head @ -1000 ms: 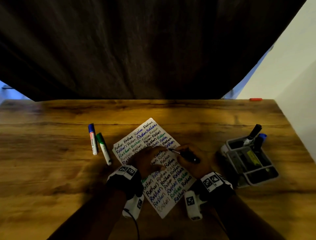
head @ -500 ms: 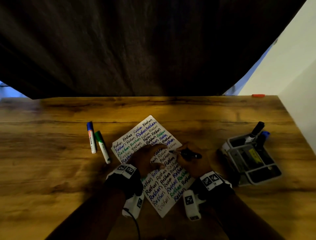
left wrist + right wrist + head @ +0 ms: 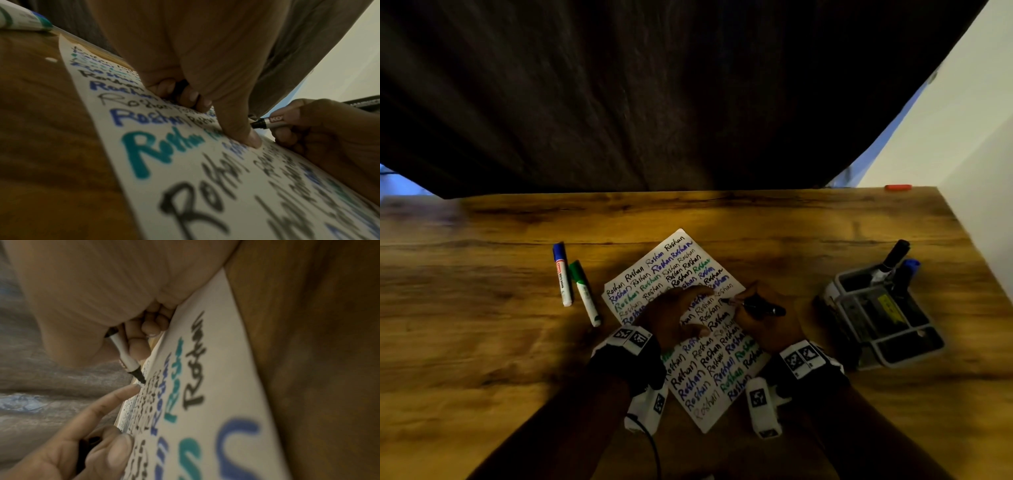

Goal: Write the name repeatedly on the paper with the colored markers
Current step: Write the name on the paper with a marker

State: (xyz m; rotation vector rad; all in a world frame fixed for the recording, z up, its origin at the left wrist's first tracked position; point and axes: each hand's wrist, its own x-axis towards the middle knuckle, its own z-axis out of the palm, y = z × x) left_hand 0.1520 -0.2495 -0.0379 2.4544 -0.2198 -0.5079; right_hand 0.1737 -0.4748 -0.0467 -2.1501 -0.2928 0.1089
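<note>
A white paper (image 3: 709,387) covered with the name in black, blue and green lies tilted on the wooden table (image 3: 482,342). My right hand (image 3: 767,322) grips a black marker (image 3: 760,306), tip down on the paper's right side. The wrist views show the same marker (image 3: 269,122) (image 3: 125,356) with its tip at the sheet. My left hand (image 3: 674,311) rests on the paper (image 3: 205,194), thumb and index finger (image 3: 107,404) pressing it down just left of the tip. Its other fingers curl round a small dark thing (image 3: 86,451), seemingly the marker's cap.
A blue marker (image 3: 561,274) and a green marker (image 3: 585,293) lie capped left of the paper. A grey organiser tray (image 3: 876,315) with a black marker (image 3: 893,255) and a blue one (image 3: 907,270) stands at the right. A dark curtain hangs behind; a wall borders the right.
The marker's barrel has swung flatter, and its tip has crept a little along the line. My left hand stays pressed on the paper. The head view shifted slightly.
</note>
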